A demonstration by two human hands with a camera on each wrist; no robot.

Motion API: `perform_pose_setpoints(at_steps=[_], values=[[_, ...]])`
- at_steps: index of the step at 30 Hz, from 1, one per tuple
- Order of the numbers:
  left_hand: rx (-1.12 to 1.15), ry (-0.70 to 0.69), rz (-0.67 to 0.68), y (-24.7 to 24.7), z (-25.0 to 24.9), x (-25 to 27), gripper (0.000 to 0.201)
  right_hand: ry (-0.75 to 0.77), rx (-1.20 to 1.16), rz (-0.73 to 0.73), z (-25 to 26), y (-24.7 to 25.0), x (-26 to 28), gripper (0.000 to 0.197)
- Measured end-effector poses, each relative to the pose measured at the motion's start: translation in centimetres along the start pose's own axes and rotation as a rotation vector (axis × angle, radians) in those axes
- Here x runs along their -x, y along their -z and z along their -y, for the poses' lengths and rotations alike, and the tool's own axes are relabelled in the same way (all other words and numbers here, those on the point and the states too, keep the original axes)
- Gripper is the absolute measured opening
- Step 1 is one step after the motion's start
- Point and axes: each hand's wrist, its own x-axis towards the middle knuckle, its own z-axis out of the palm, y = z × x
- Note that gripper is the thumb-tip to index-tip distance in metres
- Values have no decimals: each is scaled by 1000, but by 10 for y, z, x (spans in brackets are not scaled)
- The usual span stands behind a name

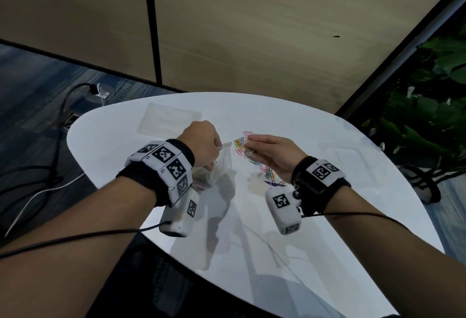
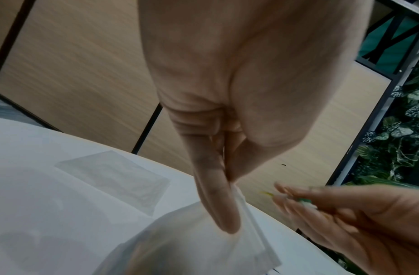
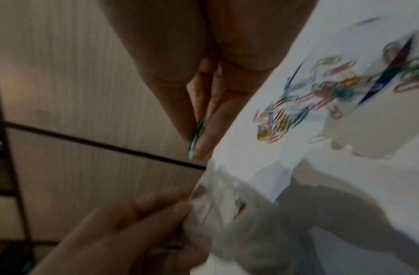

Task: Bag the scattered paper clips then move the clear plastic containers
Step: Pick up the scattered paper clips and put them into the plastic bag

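Observation:
My left hand [image 1: 204, 141] pinches the rim of a clear plastic bag [image 1: 219, 166] and holds it up above the white table [image 1: 302, 217]; in the left wrist view the thumb presses the bag [image 2: 227, 238] edge. My right hand [image 1: 267, 152] pinches a few coloured paper clips [image 3: 197, 130] between thumb and fingertips, just right of the bag's mouth. A heap of coloured paper clips [image 1: 245, 147] lies scattered on the table under and beyond the right hand. One flat clear container [image 1: 169, 119] lies at the far left, another [image 1: 350, 159] at the right.
The round table's edge curves close at the left and front. Cables [image 1: 37, 191] and a floor socket [image 1: 98, 92] lie on the carpet at left. Green plants [image 1: 428, 106] stand at right, wooden wall panels [image 1: 252, 27] behind.

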Motion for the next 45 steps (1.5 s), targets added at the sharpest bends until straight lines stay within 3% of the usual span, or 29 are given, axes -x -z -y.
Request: perform_pose_setpoints(at_steps=[4, 7, 9, 12, 14, 17, 19, 21, 26, 30, 32, 36, 40, 45], values=[[60, -15, -13, -5, -3, -2, 21, 98, 194, -29, -14, -29, 4, 14], [89, -22, -30, -4, -2, -2, 18, 256, 581, -15, -23, -34, 1, 12], [85, -13, -51, -1, -1, -3, 17, 305, 797, 90, -18, -33, -2, 16], [53, -4, -89, 6, 5, -3, 19, 208, 549, 163, 1, -18, -11, 12], [34, -1, -105, 10, 9, -4, 20, 210, 614, -34, 3, 9, -36, 13], [19, 8, -121, 17, 15, -3, 23, 55, 1195, -313, -22, 50, -77, 43], [6, 6, -114, 21, 17, -2, 25, -83, 1283, -325, -51, 59, -100, 63], [-4, -1, -102, 24, 18, -2, 26, -88, 1366, -327, -71, 52, -119, 70], [-45, -14, -76, 23, 17, -2, 27, -4, 1386, -242, -58, 10, -156, 63], [-49, -16, -74, 24, 18, -4, 27, 118, 1678, 95, -55, 6, -155, 57], [-45, -17, -73, 24, 18, -4, 27, 219, 1799, 183, -58, 13, -138, 61], [-47, -26, -67, 22, 18, -2, 26, 546, 1821, 234, -61, 32, -111, 31], [-58, -19, -59, 21, 18, 0, 24, 404, 1941, 151, -56, 38, -104, 21], [-63, -19, -61, 19, 13, 0, 25, 268, 1475, -190, -37, 50, -97, 12]])
